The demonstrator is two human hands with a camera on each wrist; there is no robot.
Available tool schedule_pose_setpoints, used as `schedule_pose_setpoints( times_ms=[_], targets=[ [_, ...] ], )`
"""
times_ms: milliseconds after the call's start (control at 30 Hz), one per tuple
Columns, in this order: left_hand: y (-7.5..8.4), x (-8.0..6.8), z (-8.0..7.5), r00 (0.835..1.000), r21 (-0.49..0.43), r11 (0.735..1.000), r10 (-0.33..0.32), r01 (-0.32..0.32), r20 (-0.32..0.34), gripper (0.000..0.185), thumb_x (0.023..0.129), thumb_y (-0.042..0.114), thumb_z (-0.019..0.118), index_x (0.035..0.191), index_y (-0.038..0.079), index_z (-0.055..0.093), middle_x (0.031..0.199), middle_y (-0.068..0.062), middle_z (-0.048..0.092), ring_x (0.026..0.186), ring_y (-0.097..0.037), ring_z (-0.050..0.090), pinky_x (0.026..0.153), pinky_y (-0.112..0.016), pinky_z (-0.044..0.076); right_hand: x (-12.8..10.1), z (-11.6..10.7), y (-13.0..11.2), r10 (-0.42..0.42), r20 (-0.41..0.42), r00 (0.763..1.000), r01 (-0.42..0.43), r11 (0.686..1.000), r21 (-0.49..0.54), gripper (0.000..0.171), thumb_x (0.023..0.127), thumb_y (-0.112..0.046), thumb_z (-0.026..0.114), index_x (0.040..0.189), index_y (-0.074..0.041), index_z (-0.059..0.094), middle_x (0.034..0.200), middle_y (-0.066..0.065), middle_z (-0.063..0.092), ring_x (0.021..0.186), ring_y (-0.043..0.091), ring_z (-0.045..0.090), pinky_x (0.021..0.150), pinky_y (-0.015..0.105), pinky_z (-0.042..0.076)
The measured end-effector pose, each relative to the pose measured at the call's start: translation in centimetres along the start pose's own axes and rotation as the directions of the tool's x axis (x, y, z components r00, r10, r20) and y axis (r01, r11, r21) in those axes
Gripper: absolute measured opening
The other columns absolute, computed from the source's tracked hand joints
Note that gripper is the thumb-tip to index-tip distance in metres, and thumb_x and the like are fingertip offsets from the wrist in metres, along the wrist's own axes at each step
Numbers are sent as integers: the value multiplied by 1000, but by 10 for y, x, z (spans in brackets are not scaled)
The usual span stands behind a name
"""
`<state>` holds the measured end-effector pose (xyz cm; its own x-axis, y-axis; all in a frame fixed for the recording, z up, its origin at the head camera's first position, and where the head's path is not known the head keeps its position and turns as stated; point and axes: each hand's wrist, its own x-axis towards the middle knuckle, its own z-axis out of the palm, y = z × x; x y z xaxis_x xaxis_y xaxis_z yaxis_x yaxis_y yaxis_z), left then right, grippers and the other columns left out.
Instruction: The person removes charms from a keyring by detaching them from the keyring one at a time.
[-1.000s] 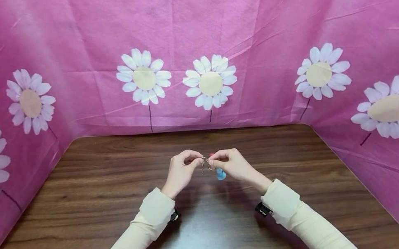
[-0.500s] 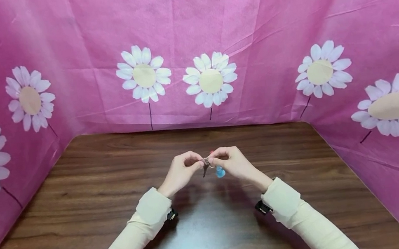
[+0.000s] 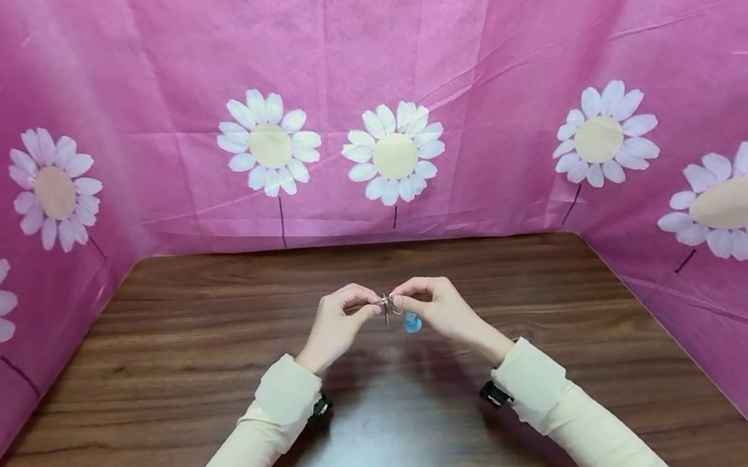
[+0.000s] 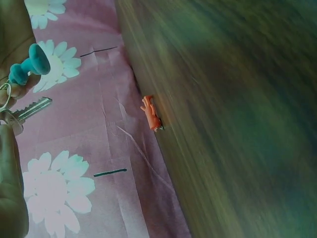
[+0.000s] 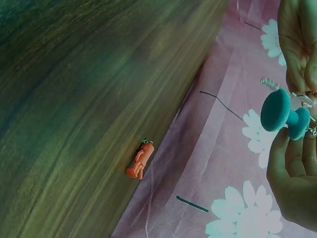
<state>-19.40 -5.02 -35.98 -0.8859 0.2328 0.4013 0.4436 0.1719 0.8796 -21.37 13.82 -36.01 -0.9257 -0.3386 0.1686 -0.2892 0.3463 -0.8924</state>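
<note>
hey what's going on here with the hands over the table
A person holds a small key ring above a wooden table, left hand and right hand each pinching it. A silver key and a teal mushroom-shaped charm hang from it. A small orange figure lies at the table's far edge, by the pink flowered cloth.

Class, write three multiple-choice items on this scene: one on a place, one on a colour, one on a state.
1. Where does the small orange figure lie?
A. at the table's edge by the cloth
B. in the left hand
C. on a sleeve

2. What colour is the charm hanging by the key?
A. yellow
B. blue
C. black

3. How do the left hand and right hand stand?
A. flat on the table
B. both pinching the key ring
C. apart, idle

Key: A, both wrist views show it there; B, it shows blue; B, fingertips meet at it.
</note>
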Motion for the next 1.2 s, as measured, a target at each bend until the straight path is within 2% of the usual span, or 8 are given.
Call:
schedule_pose_setpoints(
  times_ms=[200,367,500,600,667,733,900,1200],
  targets=[
    [0,1,0,998,-64,996,-68,68,3,9,80,-3,65,88,-7,64,90,-22,67,80,-12,63,73,-22,52,2,0,0,-50,-22,998,50,999,-14,15,85,-14,64,95,-4,69,82,10,69,70,9,58,57,20,46],
    [-15,4,2,995,-83,991,-104,104,0,12,80,-1,65,91,-4,65,91,-21,68,82,-14,65,75,-22,53,0,2,-2,-43,-5,999,43,999,9,15,85,-14,63,94,-3,69,82,13,69,69,10,60,58,21,48],
    [-23,6,5,999,56,998,18,-16,-29,12,80,2,67,92,1,67,87,-12,69,80,-15,66,73,-21,53,0,3,-2,-29,26,999,28,999,20,17,86,-15,63,94,-2,69,75,11,66,59,10,57,53,24,50],
    [-21,8,6,982,244,958,172,-148,-81,8,78,4,70,86,7,70,80,-4,68,72,-12,65,67,-19,53,0,3,-4,-21,42,999,20,1000,24,17,86,-15,63,95,-1,68,73,10,63,54,11,55,51,27,50],
    [-18,9,6,970,284,943,214,-174,-117,7,77,3,70,83,6,71,77,-3,67,69,-12,65,65,-19,53,-2,3,-14,-14,43,999,13,1000,14,17,87,-12,62,95,1,68,74,14,64,54,13,55,52,28,51],
    [-8,7,5,971,248,957,189,-149,-146,6,77,-1,69,82,3,71,76,-7,68,69,-16,65,66,-23,54,-5,4,-24,-4,39,999,4,1000,5,17,87,-9,60,96,3,67,77,19,64,57,15,57,53,28,52],
    [14,1,4,986,77,997,15,-2,-168,6,78,-5,65,84,-6,67,80,-19,68,76,-30,66,72,-29,54,-10,4,-35,14,35,999,-15,1000,16,18,87,-5,59,98,8,65,78,19,64,58,14,57,53,29,52],
    [-14,6,5,980,-105,987,-137,122,-142,8,80,0,66,88,-3,65,86,-18,69,74,-13,63,65,-18,48,-12,3,-38,8,-1,1000,-8,1000,25,17,86,-5,60,98,7,65,85,25,66,65,16,59,57,27,52]
  ],
)
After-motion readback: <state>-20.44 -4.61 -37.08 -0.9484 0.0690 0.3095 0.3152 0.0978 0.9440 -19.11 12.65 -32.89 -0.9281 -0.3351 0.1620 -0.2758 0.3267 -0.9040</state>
